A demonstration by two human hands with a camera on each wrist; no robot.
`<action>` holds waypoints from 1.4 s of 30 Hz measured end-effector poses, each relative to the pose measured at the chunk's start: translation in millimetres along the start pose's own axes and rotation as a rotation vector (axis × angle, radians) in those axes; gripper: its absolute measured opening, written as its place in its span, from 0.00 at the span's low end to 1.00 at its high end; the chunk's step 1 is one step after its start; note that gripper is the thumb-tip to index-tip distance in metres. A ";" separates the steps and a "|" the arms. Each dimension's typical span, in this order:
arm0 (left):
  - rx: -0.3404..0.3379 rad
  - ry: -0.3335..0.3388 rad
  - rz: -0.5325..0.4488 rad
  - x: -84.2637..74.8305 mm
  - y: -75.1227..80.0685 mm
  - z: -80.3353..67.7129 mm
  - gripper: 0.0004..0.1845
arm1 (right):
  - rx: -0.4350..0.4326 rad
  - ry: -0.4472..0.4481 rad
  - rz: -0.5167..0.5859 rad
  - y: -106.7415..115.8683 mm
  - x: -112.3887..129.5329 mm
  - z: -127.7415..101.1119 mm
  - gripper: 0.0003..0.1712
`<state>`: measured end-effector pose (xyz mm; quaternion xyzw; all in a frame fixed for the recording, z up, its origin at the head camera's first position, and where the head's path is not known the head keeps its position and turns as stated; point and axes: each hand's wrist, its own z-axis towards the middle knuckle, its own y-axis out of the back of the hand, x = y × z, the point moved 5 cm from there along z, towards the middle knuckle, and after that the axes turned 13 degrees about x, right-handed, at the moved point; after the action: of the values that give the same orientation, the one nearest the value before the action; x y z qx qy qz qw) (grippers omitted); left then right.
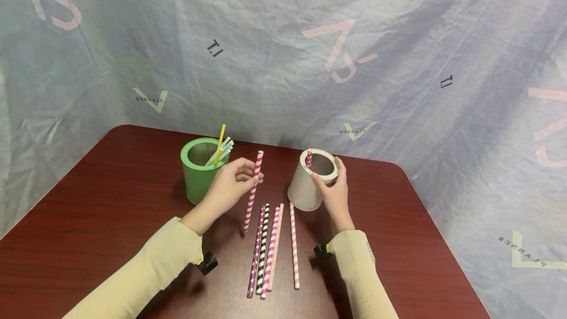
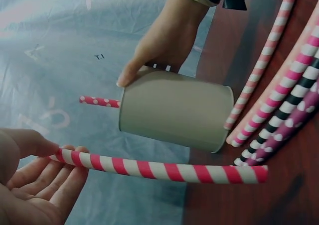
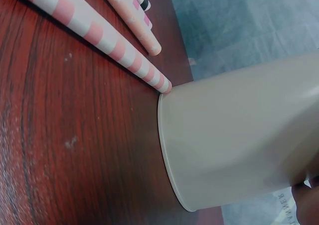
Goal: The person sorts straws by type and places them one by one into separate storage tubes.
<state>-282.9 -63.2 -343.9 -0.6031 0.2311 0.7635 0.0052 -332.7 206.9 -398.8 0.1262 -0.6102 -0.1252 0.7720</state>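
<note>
Between thumb and fingers my left hand (image 1: 230,183) pinches a red-and-white striped paper straw (image 2: 164,171), held upright and tilted above the table. My right hand (image 1: 335,196) grips the rim and side of a cream-white can (image 1: 305,188), which leans slightly on the table. Out of that can sticks a red straw with white dots (image 2: 99,101). Several paper straws lie between the hands: a purple dotted one (image 1: 255,255), a black-and-white striped one (image 1: 263,250), a magenta-striped one (image 1: 270,255), a plain pink one (image 1: 276,245) and a pink-striped one (image 1: 294,247).
At the left stands a green can (image 1: 195,181) holding several yellow, white and blue straws (image 1: 221,149), right behind my left hand. The dark red table (image 1: 110,201) ends at a hanging grey-blue cloth (image 1: 266,87) at the back and sides.
</note>
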 end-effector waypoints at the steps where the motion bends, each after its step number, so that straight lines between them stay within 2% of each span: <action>1: -0.010 -0.008 0.001 -3.6 0.1 1.1 0.10 | -0.002 0.000 -0.003 0.1 0.0 0.1 0.48; 7: -0.070 -0.088 0.003 -25.1 -1.0 5.5 0.10 | -0.006 -0.001 -0.004 0.5 0.1 0.1 0.47; 16: -0.179 -0.250 0.029 -44.8 -7.8 10.0 0.09 | 0.000 0.012 0.000 0.8 1.9 0.5 0.47; 24: -0.281 -0.433 -0.077 -55.5 -13.5 10.1 0.07 | 0.002 0.016 -0.009 0.5 2.7 1.6 0.48; 30: -0.285 -0.519 -0.156 -61.0 -17.5 15.5 0.07 | -0.005 0.006 -0.008 0.4 2.4 1.7 0.48; 36: -0.274 -0.553 -0.268 -62.9 -20.3 25.4 0.08 | -0.010 0.008 0.006 0.6 0.7 1.3 0.47; 42: -0.253 -0.584 -0.310 -64.1 -27.4 33.8 0.08 | -0.006 0.011 0.009 0.6 -0.1 1.6 0.47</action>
<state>-288.7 -9.3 -288.7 -0.3831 0.0292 0.9164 0.1121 -334.3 207.4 -398.3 0.1217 -0.6061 -0.1228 0.7764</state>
